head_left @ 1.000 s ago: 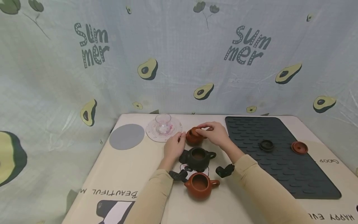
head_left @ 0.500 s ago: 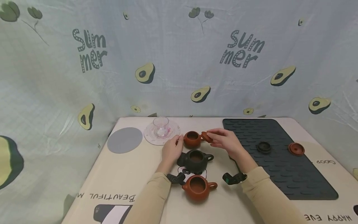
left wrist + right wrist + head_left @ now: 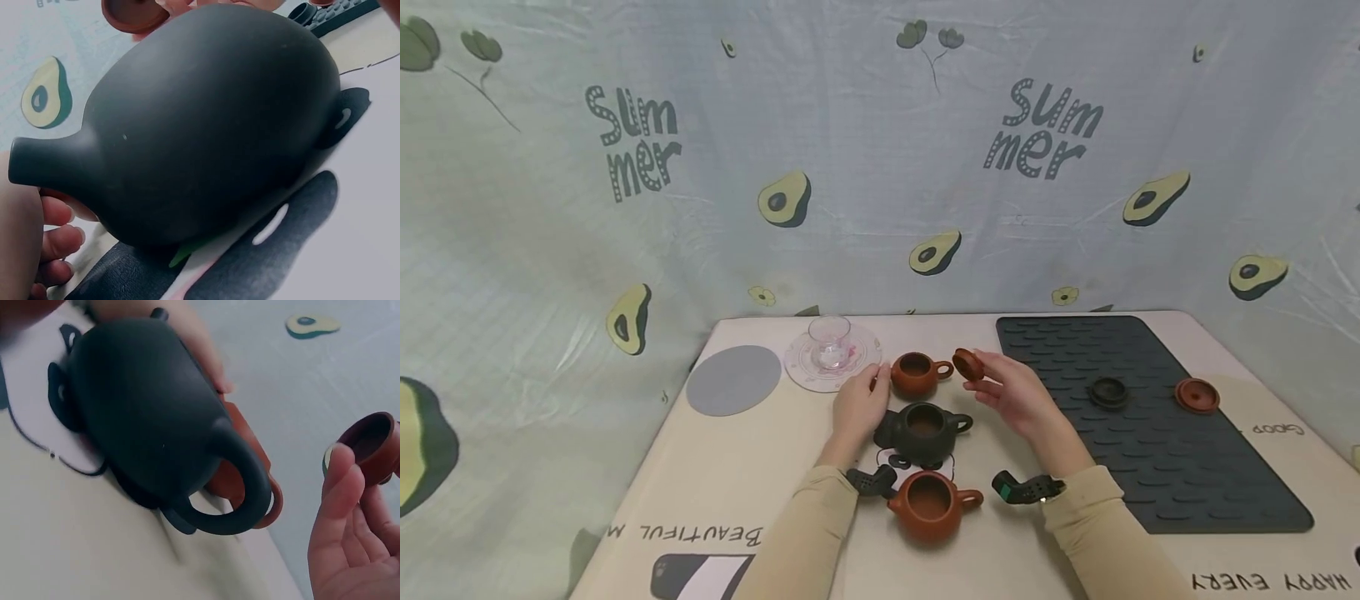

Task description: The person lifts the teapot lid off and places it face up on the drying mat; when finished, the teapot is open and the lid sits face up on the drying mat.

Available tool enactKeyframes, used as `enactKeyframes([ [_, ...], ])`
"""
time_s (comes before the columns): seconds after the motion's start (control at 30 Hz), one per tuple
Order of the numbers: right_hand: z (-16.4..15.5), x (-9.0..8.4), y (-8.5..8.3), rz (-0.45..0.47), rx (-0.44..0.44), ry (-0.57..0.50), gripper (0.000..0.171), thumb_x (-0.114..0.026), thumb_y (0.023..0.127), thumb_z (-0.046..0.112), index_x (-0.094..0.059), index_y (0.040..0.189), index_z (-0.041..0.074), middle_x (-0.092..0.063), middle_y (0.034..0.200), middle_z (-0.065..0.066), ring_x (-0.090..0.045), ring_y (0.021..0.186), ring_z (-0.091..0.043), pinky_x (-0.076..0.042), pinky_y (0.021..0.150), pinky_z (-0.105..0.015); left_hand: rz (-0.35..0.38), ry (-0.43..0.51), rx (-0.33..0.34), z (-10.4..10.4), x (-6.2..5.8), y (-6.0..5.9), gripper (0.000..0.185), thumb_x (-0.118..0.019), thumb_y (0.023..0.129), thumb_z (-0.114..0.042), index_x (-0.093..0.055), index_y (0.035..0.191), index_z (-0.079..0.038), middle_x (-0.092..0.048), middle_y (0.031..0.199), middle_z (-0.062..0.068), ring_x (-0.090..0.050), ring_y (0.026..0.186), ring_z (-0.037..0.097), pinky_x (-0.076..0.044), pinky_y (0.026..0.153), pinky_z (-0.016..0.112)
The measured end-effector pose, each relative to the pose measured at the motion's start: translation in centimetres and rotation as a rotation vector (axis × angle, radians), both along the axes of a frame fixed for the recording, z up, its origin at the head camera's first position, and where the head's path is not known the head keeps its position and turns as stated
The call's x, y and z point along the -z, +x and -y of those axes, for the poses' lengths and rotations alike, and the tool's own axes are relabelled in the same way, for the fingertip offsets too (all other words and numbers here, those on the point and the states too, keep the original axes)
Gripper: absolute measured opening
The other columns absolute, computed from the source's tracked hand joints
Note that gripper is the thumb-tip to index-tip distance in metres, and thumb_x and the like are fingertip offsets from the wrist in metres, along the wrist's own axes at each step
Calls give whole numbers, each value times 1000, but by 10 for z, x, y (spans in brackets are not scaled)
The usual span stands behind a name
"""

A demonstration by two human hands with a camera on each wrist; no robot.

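Note:
Three small teapots stand in a row on the cream table (image 3: 760, 467): a far brown teapot (image 3: 916, 375), a dark teapot (image 3: 925, 428) and a near brown teapot (image 3: 931, 503), all without lids. My left hand (image 3: 867, 393) rests its fingertips against the left side of the far brown teapot. My right hand (image 3: 1000, 385), palm turned up, pinches a small brown lid (image 3: 967, 365) just right of that teapot's handle. In the right wrist view the lid (image 3: 374, 442) shows its hollow underside above my fingertips (image 3: 340, 478). The dark teapot (image 3: 206, 125) fills the left wrist view.
A black ribbed mat (image 3: 1150, 450) covers the table's right side, with a dark lid (image 3: 1108, 392) and a brown lid (image 3: 1197, 396) on it. A glass cup (image 3: 829, 338) stands on a patterned coaster (image 3: 805, 371); a grey round pad (image 3: 733, 380) lies at the left.
My right hand has lifted the brown lid off the far brown teapot, carried it a little to the right and tilted it. My left hand has stayed beside that teapot.

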State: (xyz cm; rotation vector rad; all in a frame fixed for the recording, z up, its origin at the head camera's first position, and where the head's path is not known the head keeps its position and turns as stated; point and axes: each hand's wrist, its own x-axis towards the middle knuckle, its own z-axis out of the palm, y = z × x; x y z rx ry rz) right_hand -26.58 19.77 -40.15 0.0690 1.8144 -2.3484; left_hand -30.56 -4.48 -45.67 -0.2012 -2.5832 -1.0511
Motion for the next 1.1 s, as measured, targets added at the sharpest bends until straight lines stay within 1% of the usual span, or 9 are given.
enactKeyframes([
  [0.1,-3,4,0,15,-41,-87,45,-61,89,35,-52,121,5,-62,108,-8,-63,85,-19,-48,73,-28,-6,10,5,-1,0,1,36,-38,97,-43,-49,72,-19,-47,63,0,-46,62,22,-34,57,36],
  [0.17,-6,6,0,8,-73,-114,42,-59,90,36,-53,119,6,-62,107,-8,-63,86,-20,-47,75,-29,-9,15,6,-1,-1,1,36,-39,97,-43,-49,72,-19,-47,63,0,-46,62,22,-34,58,36],
  [0.27,-12,9,-1,-17,-120,-117,43,-57,91,38,-53,119,6,-62,108,-7,-62,90,-20,-46,80,-32,-6,16,2,-1,-1,2,36,-39,97,-43,-49,72,-20,-47,63,0,-46,62,22,-34,58,36],
  [0.4,-19,11,-1,-27,-151,-118,44,-56,91,38,-51,121,6,-61,110,-7,-60,95,-21,-43,86,-35,3,11,-2,-1,2,2,36,-39,97,-43,-49,72,-20,-47,64,1,-46,63,22,-35,59,36],
  [0.57,-26,7,0,-49,-168,-122,41,-53,94,34,-46,125,7,-61,112,-7,-60,98,-23,-43,87,-35,-11,19,1,-1,2,1,36,-39,97,-43,-50,71,-20,-49,64,0,-47,63,22,-35,59,36],
  [0.7,-32,2,-1,-87,-160,-78,43,-50,96,34,-41,131,12,-59,116,-8,-60,99,-23,-43,87,-35,-23,26,0,-1,-1,0,36,-39,97,-43,-51,71,-20,-50,64,-1,-48,64,22,-36,60,37],
  [0.83,-38,1,-4,-108,-132,-42,44,-48,96,37,-40,133,14,-59,117,-8,-61,97,-24,-45,84,-35,-21,31,0,0,-4,-1,36,-39,97,-43,-51,71,-21,-51,64,-2,-49,63,21,-36,59,36],
  [0.97,-44,3,-4,-90,-101,-46,45,-47,95,38,-40,133,15,-61,115,-8,-62,94,-21,-44,84,-35,-13,34,2,-1,-3,0,36,-40,97,-43,-51,71,-21,-50,64,-2,-48,63,21,-36,59,36],
  [1.1,-54,5,-1,-64,-60,-65,44,-47,95,39,-40,132,17,-62,112,-5,-62,92,-18,-45,81,-31,-12,37,14,-2,0,0,36,-40,97,-43,-51,72,-21,-50,64,-3,-48,63,20,-35,59,36],
])
